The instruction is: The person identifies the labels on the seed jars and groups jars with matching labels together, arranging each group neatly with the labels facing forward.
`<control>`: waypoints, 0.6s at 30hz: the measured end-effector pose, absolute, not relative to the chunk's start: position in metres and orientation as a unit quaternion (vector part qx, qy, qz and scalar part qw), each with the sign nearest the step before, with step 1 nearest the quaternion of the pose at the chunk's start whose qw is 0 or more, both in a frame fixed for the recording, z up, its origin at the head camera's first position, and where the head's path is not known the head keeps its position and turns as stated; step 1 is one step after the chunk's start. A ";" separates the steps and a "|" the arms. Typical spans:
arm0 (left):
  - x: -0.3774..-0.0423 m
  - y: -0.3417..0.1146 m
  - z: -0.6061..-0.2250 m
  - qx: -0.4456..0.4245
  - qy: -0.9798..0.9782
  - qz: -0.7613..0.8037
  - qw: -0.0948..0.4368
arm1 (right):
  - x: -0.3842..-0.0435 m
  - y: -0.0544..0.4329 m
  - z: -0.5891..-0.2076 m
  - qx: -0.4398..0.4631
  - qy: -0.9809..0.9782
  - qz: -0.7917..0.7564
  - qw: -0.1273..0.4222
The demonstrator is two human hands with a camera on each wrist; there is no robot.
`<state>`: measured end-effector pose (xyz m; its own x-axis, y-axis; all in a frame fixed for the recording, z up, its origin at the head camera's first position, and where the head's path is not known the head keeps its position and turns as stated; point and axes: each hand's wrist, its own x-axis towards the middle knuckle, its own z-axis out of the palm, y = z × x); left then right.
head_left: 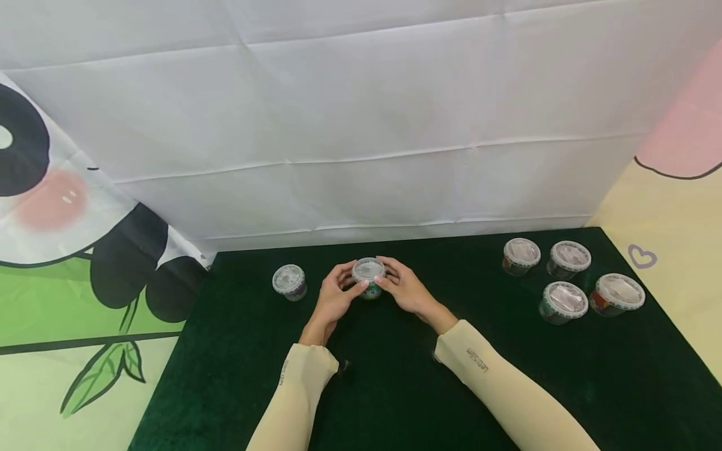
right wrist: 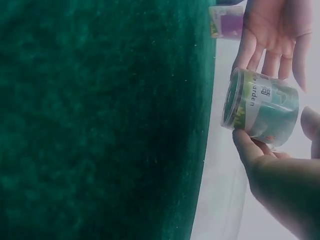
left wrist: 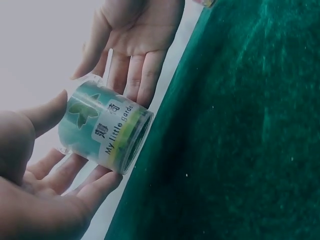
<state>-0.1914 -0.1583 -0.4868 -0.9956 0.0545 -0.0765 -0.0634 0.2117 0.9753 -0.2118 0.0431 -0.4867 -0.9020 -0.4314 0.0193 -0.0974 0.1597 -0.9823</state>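
Between both hands, near the back of the table, is a small clear plastic tub (head_left: 369, 269) with a pale lid. Its green label (left wrist: 95, 115) reads "My little garden" above a yellow-green band and shows a leaf. My left hand (head_left: 336, 294) grips the tub from the left, thumb up by the lid and fingers around the far side. From the right, my right hand (head_left: 408, 285) holds it with thumb near the lid and fingers at the side and base. Whether the tub's base touches the cloth cannot be told.
Left of the hands stands another lidded tub (head_left: 290, 282), its purple label (right wrist: 231, 24) visible in the right wrist view. Several lidded tubs, one of them at the front right (head_left: 617, 294), group at the table's right. Dark green cloth (head_left: 225, 376) covers the table; a white sheet (head_left: 361, 125) hangs behind.
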 end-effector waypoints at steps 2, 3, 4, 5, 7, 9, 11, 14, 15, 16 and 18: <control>-0.192 -0.159 -0.490 -0.003 0.777 0.627 0.043 | -0.213 0.042 -0.489 -0.179 0.754 -0.619 0.128; -0.193 -0.159 -0.490 -0.004 0.778 0.627 0.041 | -0.214 0.041 -0.490 -0.180 0.756 -0.616 0.126; -0.193 -0.159 -0.490 -0.005 0.777 0.628 0.038 | -0.215 0.040 -0.491 -0.179 0.758 -0.614 0.125; -0.194 -0.159 -0.491 -0.006 0.777 0.628 0.037 | -0.216 0.040 -0.490 -0.179 0.760 -0.612 0.126; -0.195 -0.159 -0.491 -0.009 0.776 0.629 0.038 | -0.217 0.039 -0.490 -0.180 0.764 -0.607 0.127; -0.197 -0.159 -0.491 -0.012 0.776 0.629 0.041 | -0.218 0.037 -0.491 -0.175 0.769 -0.601 0.130; -0.198 -0.160 -0.493 -0.013 0.775 0.631 0.045 | -0.220 0.036 -0.491 -0.174 0.773 -0.596 0.130; -0.201 -0.161 -0.496 -0.011 0.770 0.636 0.048 | -0.221 0.035 -0.492 -0.172 0.775 -0.594 0.133; -0.201 -0.161 -0.496 -0.011 0.768 0.638 0.049 | -0.221 0.034 -0.492 -0.173 0.773 -0.596 0.134; -0.201 -0.161 -0.496 -0.011 0.766 0.641 0.050 | -0.221 0.034 -0.493 -0.173 0.772 -0.597 0.135; -0.202 -0.161 -0.497 -0.012 0.764 0.643 0.051 | -0.221 0.034 -0.493 -0.171 0.770 -0.599 0.142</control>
<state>-0.2019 -0.1612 -0.4968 -0.9945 0.0481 -0.0932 -0.0836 0.1720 0.9815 -0.2214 0.0344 -0.4926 -0.9013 -0.4331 -0.0131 -0.0938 0.2246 -0.9699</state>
